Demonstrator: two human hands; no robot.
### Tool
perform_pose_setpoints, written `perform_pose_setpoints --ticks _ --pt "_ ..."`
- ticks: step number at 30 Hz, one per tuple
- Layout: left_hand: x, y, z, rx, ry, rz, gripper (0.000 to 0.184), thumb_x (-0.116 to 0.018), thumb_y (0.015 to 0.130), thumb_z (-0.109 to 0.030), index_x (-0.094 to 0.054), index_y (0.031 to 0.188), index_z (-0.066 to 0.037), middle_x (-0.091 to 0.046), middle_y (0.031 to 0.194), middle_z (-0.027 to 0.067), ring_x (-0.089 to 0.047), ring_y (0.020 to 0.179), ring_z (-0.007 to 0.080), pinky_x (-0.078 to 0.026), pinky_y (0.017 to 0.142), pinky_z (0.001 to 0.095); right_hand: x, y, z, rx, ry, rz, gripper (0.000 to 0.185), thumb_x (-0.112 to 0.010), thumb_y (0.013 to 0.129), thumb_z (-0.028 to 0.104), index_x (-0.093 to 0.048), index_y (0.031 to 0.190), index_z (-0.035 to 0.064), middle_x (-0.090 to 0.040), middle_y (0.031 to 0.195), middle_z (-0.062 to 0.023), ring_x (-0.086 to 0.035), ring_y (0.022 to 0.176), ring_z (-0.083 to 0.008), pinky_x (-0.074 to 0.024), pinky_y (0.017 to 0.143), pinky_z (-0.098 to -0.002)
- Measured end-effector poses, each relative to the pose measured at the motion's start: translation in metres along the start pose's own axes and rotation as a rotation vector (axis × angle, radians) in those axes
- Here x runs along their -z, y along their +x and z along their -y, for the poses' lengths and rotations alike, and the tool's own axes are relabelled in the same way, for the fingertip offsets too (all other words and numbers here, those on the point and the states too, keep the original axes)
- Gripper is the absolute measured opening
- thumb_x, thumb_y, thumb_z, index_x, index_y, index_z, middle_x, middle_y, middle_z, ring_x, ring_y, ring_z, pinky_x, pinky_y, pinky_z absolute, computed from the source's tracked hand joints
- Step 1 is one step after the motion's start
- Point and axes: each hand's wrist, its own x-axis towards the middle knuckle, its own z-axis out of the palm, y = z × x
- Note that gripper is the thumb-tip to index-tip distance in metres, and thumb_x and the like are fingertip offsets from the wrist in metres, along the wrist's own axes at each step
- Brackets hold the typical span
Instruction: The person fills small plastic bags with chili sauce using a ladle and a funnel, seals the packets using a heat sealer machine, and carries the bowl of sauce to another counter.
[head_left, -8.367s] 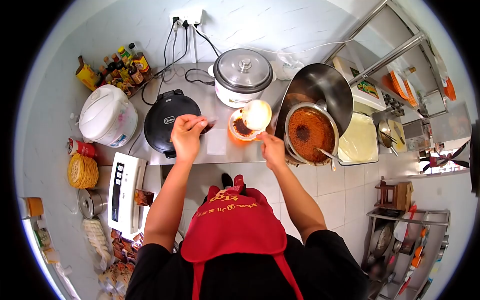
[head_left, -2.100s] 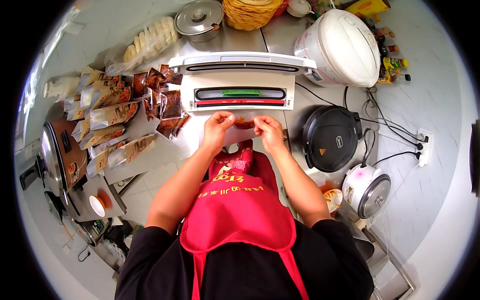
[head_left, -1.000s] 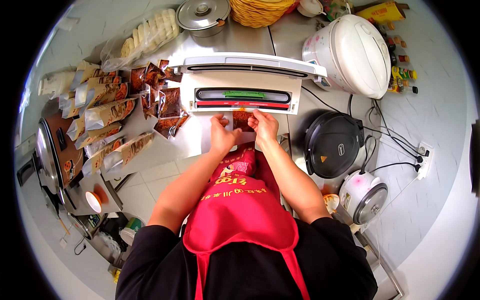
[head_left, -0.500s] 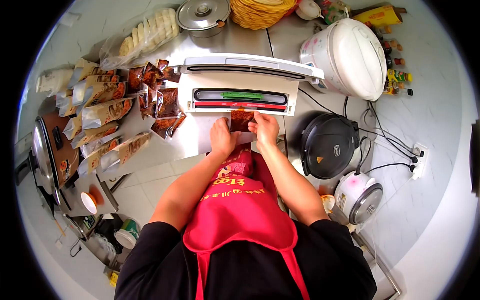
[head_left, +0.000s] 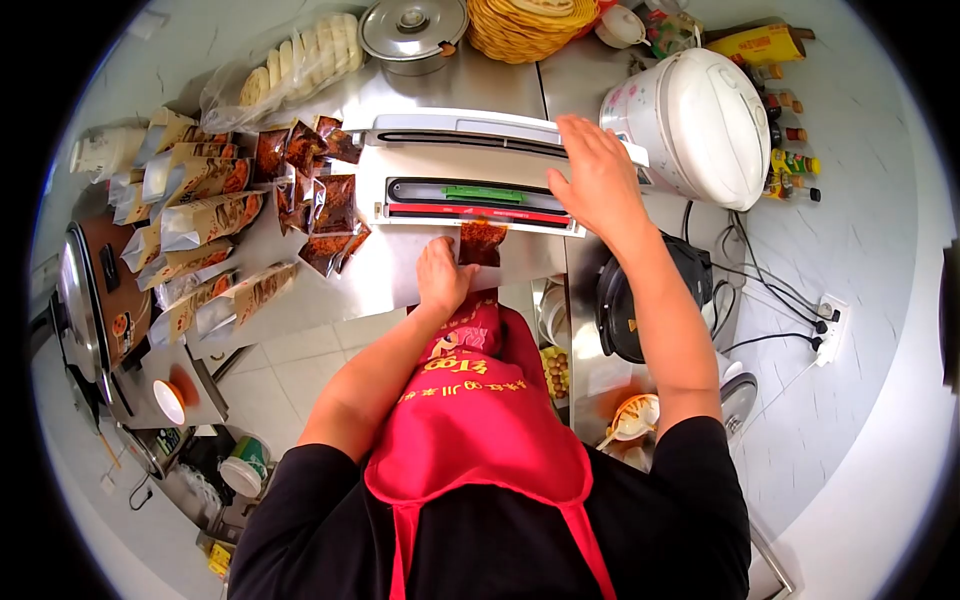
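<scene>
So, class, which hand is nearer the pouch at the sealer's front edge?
Left. The left hand is beside the pouch; the right hand is farther off, at the raised lid.

Two hands [head_left: 443, 277]. One white sealing machine [head_left: 450, 163]; one filled pouch [head_left: 484, 243] at its near edge. More pouches [head_left: 334, 205] left, overlapping too much to count. One steel pot [head_left: 412, 25] far; one large white cooker [head_left: 715, 125] right.

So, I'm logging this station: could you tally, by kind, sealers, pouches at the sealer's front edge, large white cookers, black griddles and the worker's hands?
Sealer: 1
Pouch: 1
Large white cooker: 1
Black griddle: 1
Left hand and right hand: 2
Total: 6
</scene>
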Motion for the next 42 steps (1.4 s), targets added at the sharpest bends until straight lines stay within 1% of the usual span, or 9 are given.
perform_pose_setpoints --ticks 4,6,14,21,23,30,36,39,42 --pt "0.0 0.0 0.001 0.014 -0.008 -0.008 0.06 -0.087 0.063 -0.017 -0.053 0.11 -0.004 -0.059 0.099 0.0125 -0.057 0.096 0.0344 -0.044 0.086 0.0438 -0.005 -0.006 -0.018 0.005 0.202 0.283 0.039 -0.064 0.075 0.002 -0.061 0.114 0.0012 -0.064 0.116 -0.0158 -0.06 0.105 -0.0345 -0.0493 0.089 -0.0429" --pt "0.001 0.0 0.0 0.01 -0.018 -0.01 0.06 -0.087 0.063 -0.017 -0.053 0.11 -0.004 -0.059 0.099 0.0123 -0.057 0.096 0.0344 -0.044 0.086 0.0437 -0.007 -0.015 -0.014 0.061 0.223 0.259 0.041 -0.064 0.072 0.0 -0.06 0.112 0.0014 -0.064 0.111 -0.0165 -0.06 0.102 -0.0357 -0.0505 0.086 -0.0427" --pt "-0.001 0.001 0.004 0.006 0.009 0.005 0.057 -0.086 0.065 -0.019 -0.053 0.109 -0.004 -0.059 0.102 0.0138 -0.056 0.099 0.0349 -0.044 0.088 0.0444 -0.054 -0.065 0.005 0.141 0.269 0.307 0.059 -0.07 0.059 -0.002 -0.053 0.115 0.0021 -0.049 0.129 -0.0202 -0.048 0.122 -0.0389 -0.0391 0.104 -0.0468" --pt "0.0 0.001 0.001 0.006 0.0 0.01 0.057 -0.086 0.064 -0.018 -0.053 0.108 -0.003 -0.06 0.102 0.0144 -0.056 0.1 0.0354 -0.044 0.089 0.0445 -0.089 -0.088 0.01 0.207 0.119 0.177 0.048 -0.061 0.071 -0.005 -0.053 0.117 0.0048 -0.046 0.135 -0.0181 -0.042 0.13 -0.0367 -0.0349 0.11 -0.0496" --pt "-0.001 0.002 0.002 0.002 -0.009 0.003 0.057 -0.086 0.063 -0.017 -0.053 0.107 -0.003 -0.06 0.101 0.0143 -0.056 0.099 0.0356 -0.044 0.088 0.0445 -0.092 -0.089 0.01 0.233 0.029 0.195 0.035 -0.059 0.082 0.007 -0.053 0.117 0.006 -0.044 0.138 -0.0171 -0.04 0.133 -0.0341 -0.0314 0.112 -0.0492" --pt "0.001 0.002 0.0 0.034 -0.013 0.022 0.057 -0.087 0.063 -0.017 -0.052 0.106 -0.003 -0.059 0.098 0.0135 -0.056 0.097 0.0355 -0.044 0.086 0.0448 -0.095 -0.091 0.011 0.226 0.006 0.207 0.039 -0.057 0.084 0.008 -0.052 0.123 0.0067 -0.042 0.14 -0.0175 -0.038 0.134 -0.0337 -0.0296 0.114 -0.0488" --pt "-0.001 0.001 0.002 -0.045 -0.011 0.0 0.059 -0.088 0.061 -0.018 -0.052 0.106 -0.002 -0.059 0.094 0.0149 -0.056 0.093 0.0358 -0.045 0.083 0.0453 -0.056 -0.101 0.03 0.064 0.119 0.245 0.044 -0.069 0.077 0.011 -0.056 0.119 0.0046 -0.046 0.137 -0.0182 -0.042 0.13 -0.0349 -0.0338 0.11 -0.0472" --pt "-0.003 0.002 0.005 -0.106 -0.015 -0.063 0.06 -0.089 0.057 -0.016 -0.053 0.103 0.0 -0.06 0.086 0.0152 -0.059 0.085 0.0357 -0.048 0.077 0.044 -0.039 -0.138 0.056 -0.188 0.273 0.153 0.025 -0.073 0.077 0.01 -0.064 0.1 0.0038 -0.061 0.118 -0.0149 -0.057 0.111 -0.0336 -0.0456 0.096 -0.0433" --pt "-0.001 0.0 0.006 -0.125 -0.016 -0.056 0.062 -0.09 0.058 -0.018 -0.053 0.104 0.0 -0.061 0.088 0.0155 -0.059 0.087 0.0358 -0.048 0.079 0.0445 -0.02 -0.193 0.103 -0.41 0.358 0.094 0.013 -0.07 0.08 0.01 -0.063 0.09 0.003 -0.064 0.105 -0.0137 -0.06 0.1 -0.0336 -0.0479 0.088 -0.0431"
